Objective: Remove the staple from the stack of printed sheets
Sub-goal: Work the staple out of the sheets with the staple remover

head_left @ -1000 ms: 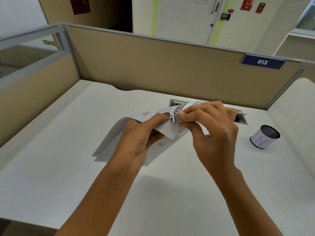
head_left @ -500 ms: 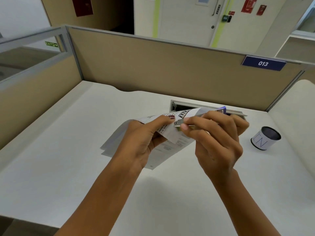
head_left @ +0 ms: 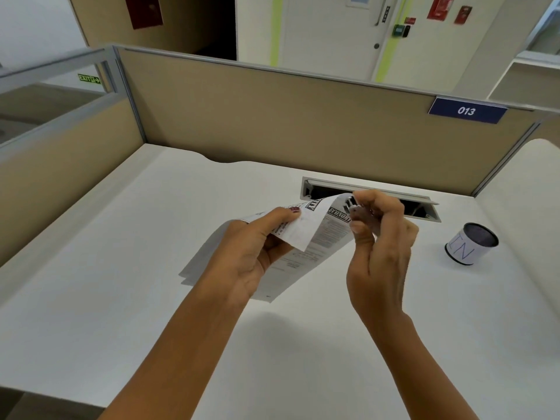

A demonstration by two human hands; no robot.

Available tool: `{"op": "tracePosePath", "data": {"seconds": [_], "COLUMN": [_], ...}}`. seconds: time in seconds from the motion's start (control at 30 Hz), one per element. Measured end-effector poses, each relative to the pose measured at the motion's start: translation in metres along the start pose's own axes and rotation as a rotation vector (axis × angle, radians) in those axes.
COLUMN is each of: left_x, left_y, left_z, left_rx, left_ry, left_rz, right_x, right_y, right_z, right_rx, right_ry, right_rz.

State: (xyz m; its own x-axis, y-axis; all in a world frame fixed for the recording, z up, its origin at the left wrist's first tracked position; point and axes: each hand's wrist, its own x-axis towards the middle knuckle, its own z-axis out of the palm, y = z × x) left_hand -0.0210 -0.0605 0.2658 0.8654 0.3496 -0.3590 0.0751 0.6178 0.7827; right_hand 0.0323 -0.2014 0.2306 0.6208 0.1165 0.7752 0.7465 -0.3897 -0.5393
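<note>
A stack of printed sheets [head_left: 327, 234] is held above the white desk, its top corner curling upward. My left hand [head_left: 254, 253] grips the sheets from the left, thumb on top near the printed heading. My right hand [head_left: 378, 256] is closed around a small metal staple remover [head_left: 353, 207], whose jaws sit at the upper right corner of the sheets. The staple itself is too small to make out. Most of the tool is hidden inside my fingers.
A small round tin [head_left: 471, 244] wrapped in white paper marked "IN" stands at the right. A cable slot [head_left: 372, 197] with a raised metal flap lies just behind my hands. Beige partition walls [head_left: 272, 116] close off the desk [head_left: 106, 268] at the back and left.
My right hand has turned its wrist and pulled the tool up and to the right. The top sheet's corner has lifted and curled further, showing more print.
</note>
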Motion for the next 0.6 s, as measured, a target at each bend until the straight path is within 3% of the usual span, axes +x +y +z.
{"op": "tracePosePath", "data": {"seconds": [0.13, 0.27, 0.47, 0.6], "left_x": [0.003, 0.005, 0.010, 0.011], "left_y": [0.001, 0.002, 0.004, 0.005], "left_z": [0.001, -0.001, -0.011, -0.013], "left_rx": [-0.044, -0.054, -0.004, 0.050], "left_ry": [0.028, 0.011, -0.015, -0.073], "left_rz": [-0.021, -0.066, -0.192, -0.219], "right_x": [0.000, 0.003, 0.005, 0.010], "right_y": [0.003, 0.002, 0.017, 0.024], "right_z": [-0.004, -0.005, 0.001, 0.005], "right_rx": [0.024, -0.018, -0.159, -0.104], "right_ry": [-0.145, -0.237, -0.187, -0.177], "right_rz": [0.054, -0.039, -0.187, -0.191]}}
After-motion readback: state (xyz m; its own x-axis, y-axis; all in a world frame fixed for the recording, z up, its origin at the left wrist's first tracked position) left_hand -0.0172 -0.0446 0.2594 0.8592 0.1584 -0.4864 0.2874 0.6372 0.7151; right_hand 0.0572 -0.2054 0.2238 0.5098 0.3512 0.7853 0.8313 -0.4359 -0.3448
